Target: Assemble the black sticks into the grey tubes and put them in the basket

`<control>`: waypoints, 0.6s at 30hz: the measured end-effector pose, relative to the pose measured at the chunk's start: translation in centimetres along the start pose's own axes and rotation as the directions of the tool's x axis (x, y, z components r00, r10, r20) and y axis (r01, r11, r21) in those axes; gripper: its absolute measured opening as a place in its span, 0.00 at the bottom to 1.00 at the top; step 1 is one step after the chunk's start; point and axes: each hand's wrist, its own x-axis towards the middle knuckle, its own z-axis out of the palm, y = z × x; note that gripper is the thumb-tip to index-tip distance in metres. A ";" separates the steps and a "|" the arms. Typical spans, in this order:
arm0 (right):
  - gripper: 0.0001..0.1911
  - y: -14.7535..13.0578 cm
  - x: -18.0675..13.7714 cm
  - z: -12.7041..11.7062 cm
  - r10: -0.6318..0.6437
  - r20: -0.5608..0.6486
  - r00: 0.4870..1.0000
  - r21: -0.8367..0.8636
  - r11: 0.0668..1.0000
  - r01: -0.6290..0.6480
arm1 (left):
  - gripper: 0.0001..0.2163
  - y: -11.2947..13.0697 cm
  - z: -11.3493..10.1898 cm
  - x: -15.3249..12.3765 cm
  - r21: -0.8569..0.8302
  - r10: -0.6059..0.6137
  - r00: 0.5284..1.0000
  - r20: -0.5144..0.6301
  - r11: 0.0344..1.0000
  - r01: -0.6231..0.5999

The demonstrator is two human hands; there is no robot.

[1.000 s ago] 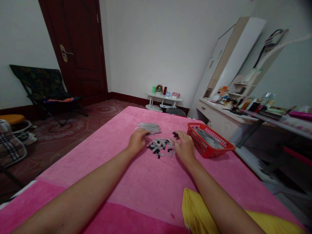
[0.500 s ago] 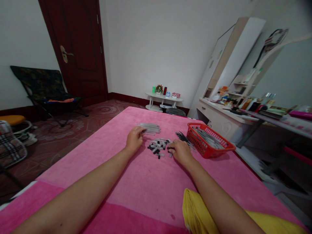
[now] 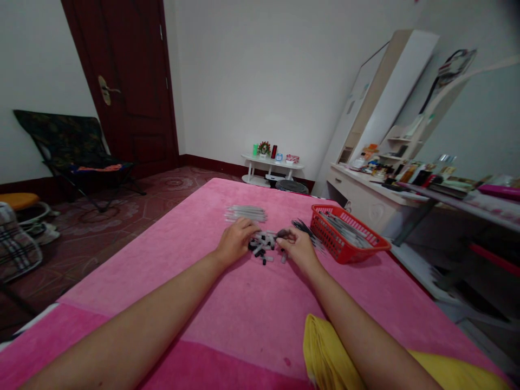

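On the pink cloth (image 3: pixel 244 303) lies a small heap of grey and black caps (image 3: pixel 263 243). My left hand (image 3: pixel 235 241) rests at the heap's left edge with its fingers curled down onto the pieces. My right hand (image 3: pixel 296 244) sits at the heap's right edge, fingers pinched on a small dark piece. Beyond the left hand lies a row of clear tubes (image 3: pixel 246 213). A bunch of thin black sticks (image 3: pixel 305 229) lies just past my right hand.
A red plastic basket (image 3: pixel 368 246) with grey tubes in it stands to the right of the hands. A yellow cloth (image 3: pixel 325 352) lies at the near right. A dresser with bottles stands at the right, a folding chair and dark door at the left.
My left hand has come back from the clear tubes to the heap of caps. My right hand drew back from the black sticks and moved left to the heap.
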 end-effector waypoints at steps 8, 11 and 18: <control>0.12 -0.3 -0.4 0.1 0.083 -0.007 0.997 0.181 0.980 -0.080 | 0.14 0.8 -0.2 0.1 0.042 0.066 0.996 0.061 0.997 -0.069; 0.13 -0.5 -0.4 -0.1 0.152 0.001 0.988 0.261 0.954 -0.147 | 0.14 0.8 -0.1 0.1 0.035 0.067 0.996 0.064 0.997 -0.069; 0.10 -1.4 -0.4 -0.8 0.328 0.191 0.925 0.455 0.805 -0.380 | 0.14 0.7 -0.2 0.0 0.034 0.071 0.995 0.071 0.997 -0.073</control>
